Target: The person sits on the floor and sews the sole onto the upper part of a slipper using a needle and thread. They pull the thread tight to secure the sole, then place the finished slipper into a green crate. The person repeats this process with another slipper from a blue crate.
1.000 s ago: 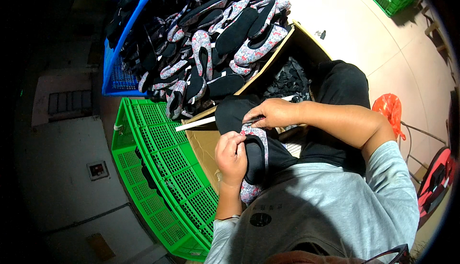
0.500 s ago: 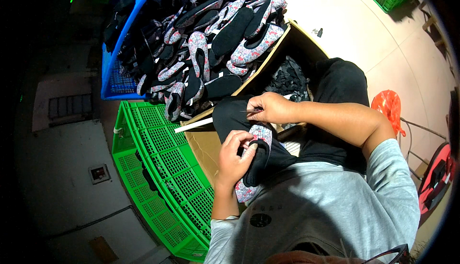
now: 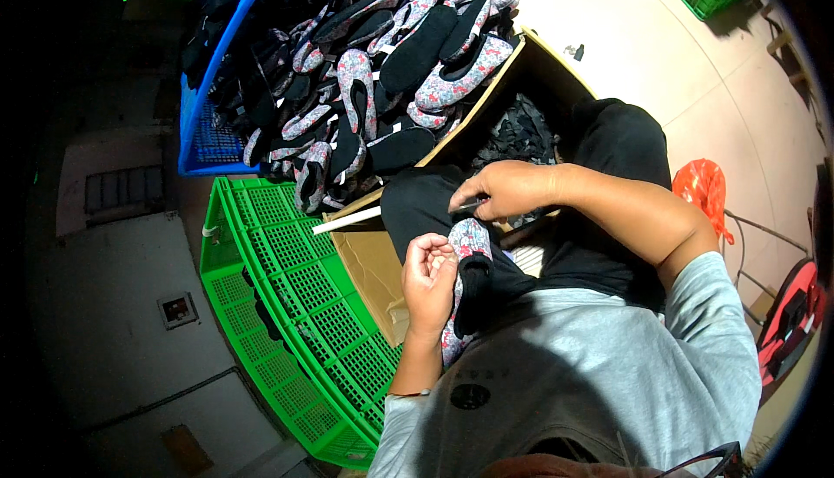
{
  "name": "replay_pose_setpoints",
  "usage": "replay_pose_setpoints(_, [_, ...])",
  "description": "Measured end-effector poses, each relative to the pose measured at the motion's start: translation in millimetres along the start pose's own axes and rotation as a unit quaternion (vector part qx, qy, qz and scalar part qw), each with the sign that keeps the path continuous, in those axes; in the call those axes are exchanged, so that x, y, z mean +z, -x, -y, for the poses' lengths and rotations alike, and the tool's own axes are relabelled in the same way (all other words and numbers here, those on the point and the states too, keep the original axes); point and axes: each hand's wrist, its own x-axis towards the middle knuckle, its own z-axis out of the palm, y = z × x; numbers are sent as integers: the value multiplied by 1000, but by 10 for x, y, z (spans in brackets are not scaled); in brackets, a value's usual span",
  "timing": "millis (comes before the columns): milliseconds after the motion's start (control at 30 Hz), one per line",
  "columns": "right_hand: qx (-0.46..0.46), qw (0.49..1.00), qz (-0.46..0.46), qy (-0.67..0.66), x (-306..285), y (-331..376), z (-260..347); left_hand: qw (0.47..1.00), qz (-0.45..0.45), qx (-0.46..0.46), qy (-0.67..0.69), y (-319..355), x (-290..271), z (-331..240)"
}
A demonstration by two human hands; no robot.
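The flowery shoe (image 3: 470, 242) points out from the shirt (image 3: 556, 348) on the left edge of the lap (image 3: 417, 200); the half-curled left hand (image 3: 428, 283) is nearer, beside it, grip unclear; the right hand (image 3: 512, 191) pinches a dark tool (image 3: 470, 205) past its far end

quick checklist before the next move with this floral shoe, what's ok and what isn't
1. Dark tool in the right hand: ok, held between the fingers.
2. Tool clear of the left hand: ok, a gap shows between them.
3. Left hand firmly gripping the floral shoe: cannot tell; it is at the shoe's side, fingers curled.
4. Shoe's black inside clearly visible: not ok, it blends into the black trousers.
5. Loose threads on the shoe: cannot tell, too small to see.
6. Black scraps in view: ok, partly, behind the right hand.
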Motion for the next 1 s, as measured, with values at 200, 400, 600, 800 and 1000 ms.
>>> replay_pose_setpoints(200, [39, 997, 24, 59, 9, 47, 79, 999, 6, -8, -38, -5, 17, -17])
replay_pose_setpoints(400, [-2, 995, -93, 46, -54, -8, 79, 999, 11, -11, -38, -20, 30, 17])
replay_pose_setpoints(600, [-49, 982, -146, -106, -42, -18, 46, 999, 13, -13, -47, -46, 42, 15])
replay_pose_setpoints(800, [-185, 980, 61, -41, 27, 51, 47, 999, 4, 5, -48, -90, 18, 78])
replay_pose_setpoints(1000, [-177, 983, 2, 41, 86, 41, 30, 1000, 1, -7, -26, -114, 28, 83])
